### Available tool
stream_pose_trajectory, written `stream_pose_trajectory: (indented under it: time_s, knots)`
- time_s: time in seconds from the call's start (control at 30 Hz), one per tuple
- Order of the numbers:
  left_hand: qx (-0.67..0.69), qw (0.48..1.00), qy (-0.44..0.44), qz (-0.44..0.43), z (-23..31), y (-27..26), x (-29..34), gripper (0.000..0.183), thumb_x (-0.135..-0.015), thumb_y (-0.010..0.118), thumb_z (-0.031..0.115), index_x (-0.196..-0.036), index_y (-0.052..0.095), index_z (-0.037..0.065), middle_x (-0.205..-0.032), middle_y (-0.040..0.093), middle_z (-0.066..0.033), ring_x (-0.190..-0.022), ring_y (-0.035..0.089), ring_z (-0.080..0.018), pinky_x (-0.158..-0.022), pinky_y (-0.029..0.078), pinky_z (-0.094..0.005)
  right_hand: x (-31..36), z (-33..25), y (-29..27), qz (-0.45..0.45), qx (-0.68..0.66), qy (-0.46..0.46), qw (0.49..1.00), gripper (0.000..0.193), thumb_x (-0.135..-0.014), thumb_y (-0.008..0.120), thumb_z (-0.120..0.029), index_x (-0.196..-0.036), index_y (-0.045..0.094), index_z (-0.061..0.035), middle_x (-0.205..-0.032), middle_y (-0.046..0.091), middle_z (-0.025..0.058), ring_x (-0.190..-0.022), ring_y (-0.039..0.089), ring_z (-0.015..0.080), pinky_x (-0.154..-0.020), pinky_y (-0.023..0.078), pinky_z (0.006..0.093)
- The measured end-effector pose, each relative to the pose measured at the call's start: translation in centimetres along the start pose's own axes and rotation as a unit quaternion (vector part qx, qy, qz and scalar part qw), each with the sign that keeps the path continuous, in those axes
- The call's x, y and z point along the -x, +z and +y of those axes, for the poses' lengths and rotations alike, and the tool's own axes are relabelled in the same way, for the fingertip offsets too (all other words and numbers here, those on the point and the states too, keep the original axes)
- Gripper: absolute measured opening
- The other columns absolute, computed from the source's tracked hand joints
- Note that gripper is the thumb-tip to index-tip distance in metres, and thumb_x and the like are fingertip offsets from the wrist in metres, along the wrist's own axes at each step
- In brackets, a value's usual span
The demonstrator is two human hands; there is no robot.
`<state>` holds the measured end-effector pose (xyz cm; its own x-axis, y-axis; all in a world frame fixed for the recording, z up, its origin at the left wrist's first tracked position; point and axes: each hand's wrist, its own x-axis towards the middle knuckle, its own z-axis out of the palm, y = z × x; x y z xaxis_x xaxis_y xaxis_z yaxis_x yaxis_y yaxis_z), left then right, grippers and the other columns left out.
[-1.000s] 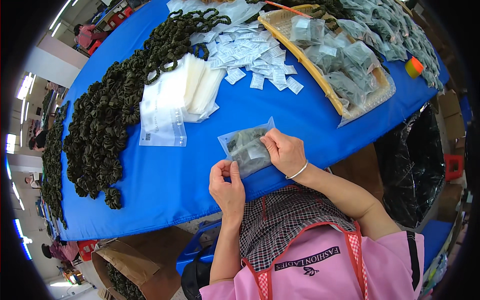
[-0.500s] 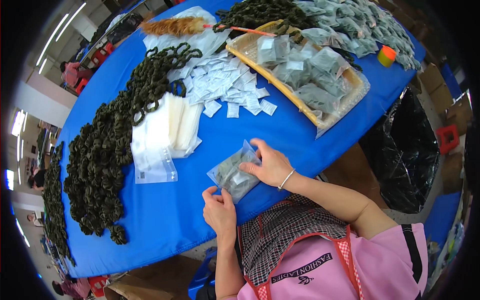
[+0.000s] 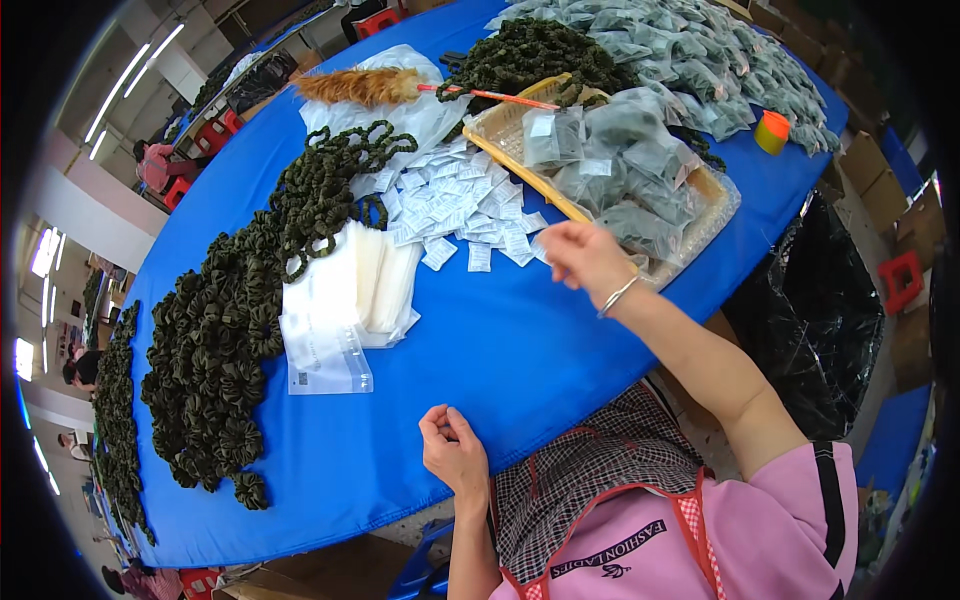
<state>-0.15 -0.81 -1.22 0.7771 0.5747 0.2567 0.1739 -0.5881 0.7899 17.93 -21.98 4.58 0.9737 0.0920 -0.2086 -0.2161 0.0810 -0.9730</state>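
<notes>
My left hand (image 3: 457, 452) rests at the table's near edge with its fingers curled in, nothing visible between them. Farther right, my right hand (image 3: 592, 262) hovers by the near-left rim of a yellow basket (image 3: 530, 180). Its fingers are loosely bent and slightly smeared, and I see nothing in them. In the basket lie several clear bags (image 3: 640, 160) with dark contents. Just left of that hand spreads a heap of small white packets (image 3: 470, 205). A stack of clear flat bags (image 3: 350, 290) lies left of the packets.
Dark green scrunchies (image 3: 215, 360) cover the table's left side, with another pile (image 3: 540, 60) at the back. A large heap of filled bags (image 3: 700, 60) stands far right. A brown feather duster (image 3: 365, 87) and an orange-yellow tape roll (image 3: 772, 132) lie behind. A black plastic bag (image 3: 810, 310) hangs right.
The filled clear bag is no longer in my hands or in front of me. My right hand has moved away and right to the basket; my left hand has shifted slightly nearer.
</notes>
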Motion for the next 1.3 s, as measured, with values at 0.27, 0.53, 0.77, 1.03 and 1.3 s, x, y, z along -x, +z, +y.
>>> stream_pose_trajectory:
  time_s: [0.27, 0.53, 0.77, 1.03, 1.3]
  knots:
    - [0.018, 1.000, 0.020, -0.003, -0.1, -0.1, 0.1, 0.009, -0.087, 0.062, 0.008, -0.089, 0.060, 0.000, -0.066, 0.060, -0.0040, -0.051, 0.052, -0.0114, -0.049, 0.042, -0.0270, -10.1, 4.8, 6.1, 0.078, 0.523, -0.361, 0.769, 0.015, -0.075, 0.059, -0.002, -0.088, 0.066, -0.0073, -0.088, 0.063, 0.0110, -0.093, 0.058, 0.0296, -0.076, 0.049, 0.0417]
    - [0.013, 1.000, 0.025, -0.006, -0.4, -0.1, 0.0, 0.007, -0.086, 0.063, 0.007, -0.089, 0.061, 0.001, -0.063, 0.060, -0.0032, -0.049, 0.054, -0.0113, -0.046, 0.042, -0.0265, -11.3, 5.9, 5.7, 0.128, 0.457, -0.467, 0.746, 0.015, -0.080, 0.056, -0.008, -0.094, 0.061, -0.0080, -0.081, 0.061, 0.0075, -0.079, 0.059, 0.0277, -0.068, 0.044, 0.0413]
    - [0.033, 0.999, -0.002, -0.012, -0.4, -0.1, 0.0, 0.006, -0.084, 0.064, 0.007, -0.087, 0.061, 0.003, -0.063, 0.060, -0.0027, -0.048, 0.054, -0.0120, -0.046, 0.042, -0.0272, -12.0, 4.4, 6.6, 0.042, 0.514, -0.477, 0.712, 0.013, -0.079, 0.057, -0.008, -0.092, 0.056, -0.0096, -0.084, 0.058, 0.0074, -0.079, 0.058, 0.0259, -0.064, 0.046, 0.0396]
    - [0.040, 0.999, -0.005, -0.029, -0.6, -0.3, -0.1, 0.006, -0.082, 0.066, 0.005, -0.084, 0.060, 0.005, -0.058, 0.056, -0.0022, -0.046, 0.054, -0.0135, -0.045, 0.040, -0.0274, -11.4, 1.4, 8.7, -0.013, 0.563, -0.203, 0.801, 0.011, -0.077, 0.058, -0.008, -0.087, 0.057, -0.0085, -0.084, 0.061, 0.0106, -0.083, 0.061, 0.0321, -0.066, 0.048, 0.0453]
    - [0.041, 0.998, -0.012, -0.053, -0.8, -0.7, -0.2, 0.007, -0.080, 0.067, 0.005, -0.084, 0.061, 0.005, -0.058, 0.057, -0.0037, -0.048, 0.056, -0.0162, -0.046, 0.042, -0.0287, -13.5, -1.0, 8.1, -0.125, 0.590, -0.163, 0.781, 0.012, -0.076, 0.059, -0.010, -0.088, 0.063, -0.0090, -0.085, 0.066, 0.0121, -0.085, 0.063, 0.0329, -0.071, 0.049, 0.0424]
